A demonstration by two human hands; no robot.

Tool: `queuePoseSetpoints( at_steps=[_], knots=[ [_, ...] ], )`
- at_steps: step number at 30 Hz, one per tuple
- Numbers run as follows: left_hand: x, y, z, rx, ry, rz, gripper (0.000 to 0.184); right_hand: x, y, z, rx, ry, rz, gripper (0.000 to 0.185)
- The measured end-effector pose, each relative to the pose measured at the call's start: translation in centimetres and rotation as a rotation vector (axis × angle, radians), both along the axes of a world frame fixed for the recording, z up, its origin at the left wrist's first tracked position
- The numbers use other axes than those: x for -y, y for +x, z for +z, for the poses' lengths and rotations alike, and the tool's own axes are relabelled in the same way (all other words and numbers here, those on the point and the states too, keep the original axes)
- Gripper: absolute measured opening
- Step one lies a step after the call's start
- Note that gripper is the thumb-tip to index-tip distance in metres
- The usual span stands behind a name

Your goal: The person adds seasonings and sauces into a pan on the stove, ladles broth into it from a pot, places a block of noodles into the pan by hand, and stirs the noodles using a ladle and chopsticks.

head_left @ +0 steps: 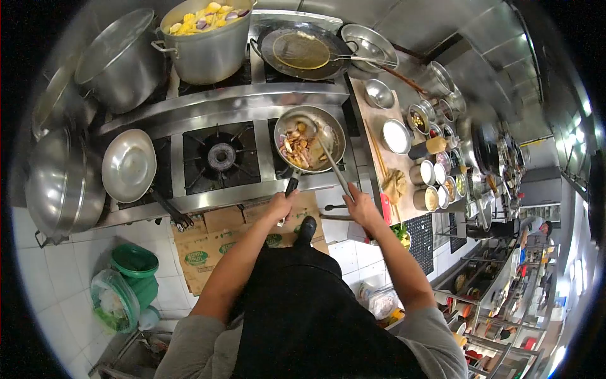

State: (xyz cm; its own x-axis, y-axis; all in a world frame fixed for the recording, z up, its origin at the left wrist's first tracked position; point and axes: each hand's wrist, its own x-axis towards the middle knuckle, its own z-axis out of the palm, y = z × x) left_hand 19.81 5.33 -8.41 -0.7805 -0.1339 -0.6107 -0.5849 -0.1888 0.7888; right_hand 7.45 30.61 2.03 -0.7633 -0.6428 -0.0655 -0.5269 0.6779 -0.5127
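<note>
My left hand (280,206) is closed around the black handle of a frying pan (337,134), which sits over the right front burner of the stove. Sliced, browned food (295,149) lies mostly in the left half of the pan. In my right hand (362,207) is the long metal handle of a ladle (334,164). The ladle's bowl rests inside the pan near its far side, among the food. Steam or glare blurs the bowl a little.
Left of the pan are a bare burner (221,156) and a second frying pan (129,165). Behind stand a large pot of corn pieces (211,57) and a wok (278,38) with a strainer. Ingredient containers (396,137) crowd the right counter. Flattened cardboard (211,252) covers the floor.
</note>
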Motion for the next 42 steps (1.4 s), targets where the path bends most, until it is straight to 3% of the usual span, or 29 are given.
queuePoseSetpoints(
  at_steps=[2, 5, 8, 12, 16, 21, 24, 27, 30, 33, 38, 42],
  knots=[
    [1.1, -0.2, -0.9, 0.021, -0.024, -0.025, 0.052, -1.7, 0.3, 3.4, -0.006, 0.01, 0.104, 0.048],
    [2.5, 0.3, 0.5, 0.023, 0.002, -0.054, 0.052, -1.1, 3.4, 12.1, 0.423, 0.168, -0.135, 0.046],
    [2.5, 0.4, 1.2, 0.038, -0.019, -0.07, 0.052, -2.3, 3.0, 12.5, 0.581, 0.223, -0.133, 0.044],
    [2.4, 0.2, 0.2, 0.029, 0.011, -0.036, 0.052, -2.3, -0.7, 5.3, 0.052, 0.096, -0.024, 0.049],
    [2.1, 0.1, 0.3, 0.054, -0.025, -0.033, 0.05, 1.4, -2.3, 4.7, -0.059, 0.214, -0.114, 0.052],
    [2.9, 0.5, 0.7, 0.042, -0.018, -0.045, 0.049, -0.6, -2.7, 3.7, -0.172, 0.44, 0.172, 0.065],
    [4.0, 0.4, 0.2, 0.066, -0.028, -0.1, 0.048, -2.5, -3.4, 11.2, -0.228, 0.623, 0.274, 0.064],
    [4.1, 0.3, -0.1, 0.059, -0.015, -0.123, 0.048, -2.8, -5.3, 11.3, -0.208, 0.62, 0.154, 0.063],
    [3.6, 0.4, -0.1, 0.053, 0.017, -0.087, 0.048, -2.5, -6.9, 4.7, -0.269, 0.382, 0.11, 0.06],
    [3.5, 0.3, 0.5, 0.078, -0.052, -0.103, 0.049, -0.4, -3.6, 3.9, -0.075, 0.362, 0.039, 0.055],
    [3.6, 0.6, 1.3, 0.068, -0.02, -0.088, 0.049, -3.8, 1.5, 13.0, 0.198, 0.247, 0.022, 0.048],
    [3.4, 0.6, 1.6, 0.071, -0.052, -0.123, 0.049, -4.6, 2.1, 15.5, 0.39, 0.31, -0.05, 0.047]
  ],
)
